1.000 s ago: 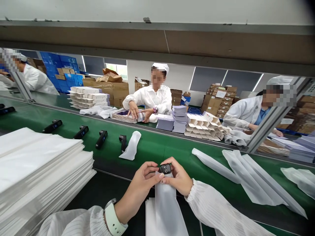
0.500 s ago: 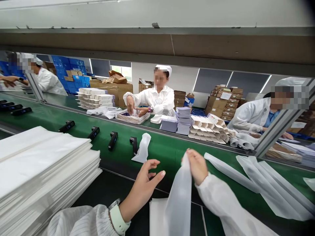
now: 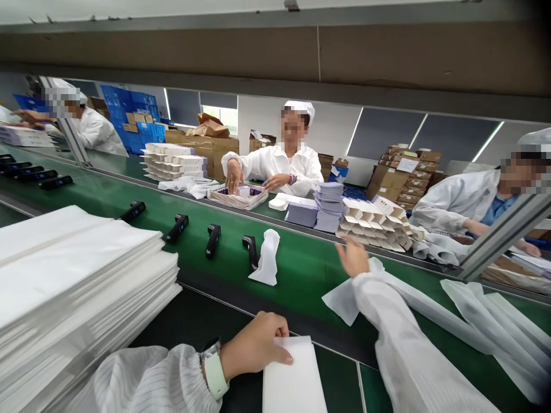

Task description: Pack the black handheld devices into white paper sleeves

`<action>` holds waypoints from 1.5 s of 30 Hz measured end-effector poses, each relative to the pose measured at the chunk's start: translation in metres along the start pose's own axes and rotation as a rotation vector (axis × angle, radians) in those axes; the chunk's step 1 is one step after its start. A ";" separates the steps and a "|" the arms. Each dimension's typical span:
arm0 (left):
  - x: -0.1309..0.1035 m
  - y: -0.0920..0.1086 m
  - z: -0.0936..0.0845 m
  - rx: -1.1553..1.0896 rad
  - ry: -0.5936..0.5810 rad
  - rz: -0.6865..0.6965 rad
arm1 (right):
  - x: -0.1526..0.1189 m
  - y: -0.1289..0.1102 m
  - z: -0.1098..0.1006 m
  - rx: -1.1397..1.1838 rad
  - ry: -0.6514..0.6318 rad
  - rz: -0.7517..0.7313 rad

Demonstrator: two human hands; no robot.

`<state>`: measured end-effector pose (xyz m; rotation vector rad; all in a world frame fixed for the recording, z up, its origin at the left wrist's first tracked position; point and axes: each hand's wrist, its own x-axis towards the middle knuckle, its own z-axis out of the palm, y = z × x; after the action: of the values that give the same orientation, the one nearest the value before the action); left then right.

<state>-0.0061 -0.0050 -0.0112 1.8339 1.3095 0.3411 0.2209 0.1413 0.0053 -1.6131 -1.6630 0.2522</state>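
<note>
Left hand [image 3: 258,345]: thumb and fingers pinching flat white rectangular sleeves [image 3: 296,380].
Right hand [image 3: 355,258]: fingers loosely spread above smooth green belt [image 3: 303,269].
Black angular devices [image 3: 213,241]: lying along belt.

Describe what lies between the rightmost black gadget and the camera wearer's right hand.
In the head view, one white bag lies right beside the gadget; from there to the right hand, only bare green belt shows.

Pale wall [image 3: 258,120], dark panels [image 3: 383,140] (one bright window [image 3: 226,119])
</note>
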 end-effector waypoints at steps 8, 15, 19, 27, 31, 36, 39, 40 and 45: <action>0.001 -0.001 0.001 0.080 0.132 0.147 | -0.033 -0.124 0.127 0.040 -0.421 -0.177; -0.008 0.006 0.000 0.135 0.215 0.158 | -0.020 -0.078 0.080 0.285 -0.512 -0.005; -0.011 0.008 0.001 0.270 0.295 0.214 | -0.037 -0.061 0.003 0.863 -0.630 0.045; -0.013 0.011 0.002 0.429 0.402 0.346 | -0.082 -0.072 -0.016 1.144 -0.652 0.119; -0.013 0.013 0.001 0.350 0.432 0.323 | -0.088 -0.073 0.003 1.103 -0.725 0.127; -0.010 0.017 -0.011 0.036 0.434 0.212 | -0.091 -0.067 0.009 0.993 -0.787 0.141; -0.009 0.018 -0.021 -0.148 0.419 0.173 | -0.097 -0.064 0.010 0.942 -1.024 0.008; -0.009 0.019 -0.023 -0.203 0.403 0.162 | -0.100 -0.064 0.009 0.918 -1.156 -0.051; -0.010 0.020 -0.027 -0.379 0.330 0.181 | -0.106 -0.072 0.000 0.803 -1.273 -0.168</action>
<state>-0.0143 -0.0036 0.0230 1.6158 1.1934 0.9560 0.1540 0.0327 0.0096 -0.6082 -2.0614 1.8652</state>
